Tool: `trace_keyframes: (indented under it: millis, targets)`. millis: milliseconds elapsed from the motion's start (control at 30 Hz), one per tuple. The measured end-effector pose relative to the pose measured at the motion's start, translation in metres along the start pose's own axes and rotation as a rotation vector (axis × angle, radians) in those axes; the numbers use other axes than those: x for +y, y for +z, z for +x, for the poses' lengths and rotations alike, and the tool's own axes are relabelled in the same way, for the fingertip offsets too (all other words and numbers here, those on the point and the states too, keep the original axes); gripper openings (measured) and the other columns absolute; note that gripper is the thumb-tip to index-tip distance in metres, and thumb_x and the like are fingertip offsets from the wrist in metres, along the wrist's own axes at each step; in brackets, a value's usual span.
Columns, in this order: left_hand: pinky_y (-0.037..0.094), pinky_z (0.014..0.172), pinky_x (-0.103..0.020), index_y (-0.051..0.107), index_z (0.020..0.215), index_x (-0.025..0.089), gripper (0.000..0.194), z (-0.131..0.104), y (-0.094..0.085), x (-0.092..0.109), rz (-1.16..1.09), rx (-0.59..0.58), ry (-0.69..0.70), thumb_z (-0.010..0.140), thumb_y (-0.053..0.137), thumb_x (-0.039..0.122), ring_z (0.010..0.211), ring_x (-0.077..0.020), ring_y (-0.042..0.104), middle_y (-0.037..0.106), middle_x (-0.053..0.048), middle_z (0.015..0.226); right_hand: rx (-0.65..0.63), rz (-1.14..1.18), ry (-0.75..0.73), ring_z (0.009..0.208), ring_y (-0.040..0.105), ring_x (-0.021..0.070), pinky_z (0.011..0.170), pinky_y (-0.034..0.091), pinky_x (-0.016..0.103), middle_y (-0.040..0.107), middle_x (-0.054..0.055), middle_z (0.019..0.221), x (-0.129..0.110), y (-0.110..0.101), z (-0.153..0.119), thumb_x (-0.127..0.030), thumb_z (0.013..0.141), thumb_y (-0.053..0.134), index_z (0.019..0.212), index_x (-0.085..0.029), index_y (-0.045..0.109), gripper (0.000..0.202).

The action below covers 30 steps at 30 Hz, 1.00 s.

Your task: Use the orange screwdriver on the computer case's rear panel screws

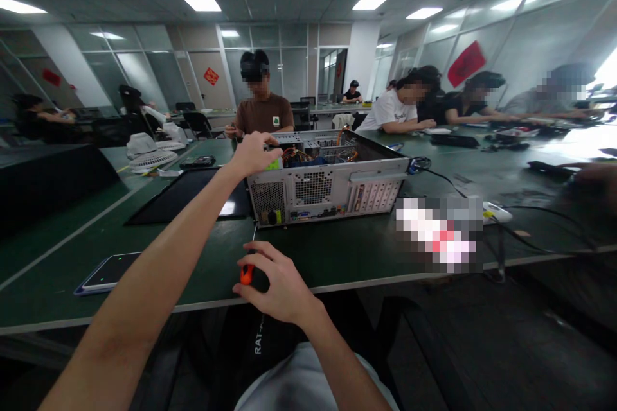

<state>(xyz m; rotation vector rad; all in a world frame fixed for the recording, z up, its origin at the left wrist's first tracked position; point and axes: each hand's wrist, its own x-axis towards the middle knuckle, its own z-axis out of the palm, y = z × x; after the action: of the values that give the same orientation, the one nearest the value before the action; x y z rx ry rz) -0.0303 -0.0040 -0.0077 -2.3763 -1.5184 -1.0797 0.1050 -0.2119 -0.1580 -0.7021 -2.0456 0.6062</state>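
A grey desktop computer case point(337, 173) lies on the table in front of me, its top uncovered and its back panel facing me. Coloured wires show inside. My left hand point(255, 153) grips the case's upper left corner, fingers bent over the edge beside a green label point(274, 164). Lower down, my right hand point(277, 279) has thumb and fingertips around the orange-and-black handle of a screwdriver point(247, 274). Its thin shaft points up and away, its end at the lower left corner of the back panel. Whether the tip touches a screw is too small to tell.
A dark flat panel point(193, 196) lies left of the case, and a phone point(108, 271) near the front edge. White fans point(152, 157) stand farther back. Cables and a white power strip point(496, 212) are at right. A person point(265, 106) sits across the table; others work along the right.
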Motion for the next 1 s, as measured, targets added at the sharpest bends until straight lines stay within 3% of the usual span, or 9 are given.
trace_keyframes:
  millis: [133,233,367,600,733,833,1000]
  targets:
    - [0.051,0.095,-0.037,0.073,0.117,0.020,0.055,0.020,0.012,-0.008,0.160,-0.416,0.041,0.080,0.065,0.060,0.113,-0.0288,0.067,0.072,-0.013,0.127,0.025,-0.061,-0.008,0.121,0.061,0.0231,0.103,0.052,0.038,0.061,0.008,0.139,0.002,0.001,0.000,-0.044,0.085,0.079,0.115,-0.027,0.072,0.035]
    - [0.050,0.096,-0.033,0.070,0.125,0.018,0.065,0.029,0.014,-0.013,0.188,-0.552,0.071,0.083,0.057,0.066,0.118,-0.0283,0.066,0.069,-0.014,0.133,0.002,-0.070,-0.052,0.120,0.061,0.0214,0.103,0.051,0.038,0.063,0.006,0.138,0.002,0.003,0.001,-0.043,0.091,0.073,0.115,-0.030,0.074,0.028]
    - [0.050,0.096,-0.032,0.072,0.124,0.019,0.064,0.034,0.012,-0.014,0.177,-0.561,0.107,0.080,0.057,0.063,0.117,-0.0281,0.066,0.070,-0.013,0.132,0.016,-0.034,-0.038,0.119,0.065,0.0211,0.105,0.050,0.037,0.068,0.007,0.132,0.001,0.004,0.001,-0.040,0.089,0.076,0.105,-0.025,0.075,0.022]
    - [0.050,0.096,-0.033,0.070,0.129,0.018,0.061,0.030,0.016,0.002,0.203,-0.609,0.013,0.083,0.050,0.053,0.116,-0.0281,0.067,0.069,-0.011,0.134,0.032,0.085,-0.021,0.131,0.062,0.0202,0.111,0.049,0.035,0.066,0.009,0.135,-0.001,-0.002,-0.001,-0.032,0.086,0.077,0.110,-0.024,0.068,0.027]
    - [0.051,0.094,-0.033,0.070,0.129,0.017,0.061,0.024,0.015,0.005,0.207,-0.565,0.020,0.085,0.047,0.054,0.116,-0.0282,0.067,0.070,-0.012,0.133,0.019,0.021,0.010,0.127,0.061,0.0233,0.108,0.050,0.039,0.068,0.010,0.125,0.001,-0.001,0.000,-0.037,0.084,0.079,0.106,-0.022,0.065,0.030]
    - [0.051,0.095,-0.034,0.070,0.129,0.017,0.061,0.021,0.012,0.008,0.216,-0.556,0.004,0.085,0.048,0.052,0.116,-0.0294,0.067,0.070,-0.012,0.133,0.035,-0.012,0.033,0.123,0.061,0.0241,0.104,0.052,0.039,0.064,0.010,0.125,0.004,0.002,-0.001,-0.038,0.084,0.080,0.114,-0.022,0.065,0.037]
    - [0.047,0.105,-0.033,0.059,0.144,0.020,0.067,0.018,0.005,0.020,0.280,-0.651,-0.081,0.089,0.042,0.053,0.129,-0.0280,0.061,0.061,-0.009,0.147,0.040,0.036,-0.024,0.118,0.063,0.0215,0.102,0.053,0.035,0.060,0.009,0.129,0.006,0.003,-0.003,-0.040,0.088,0.076,0.110,-0.024,0.073,0.027]
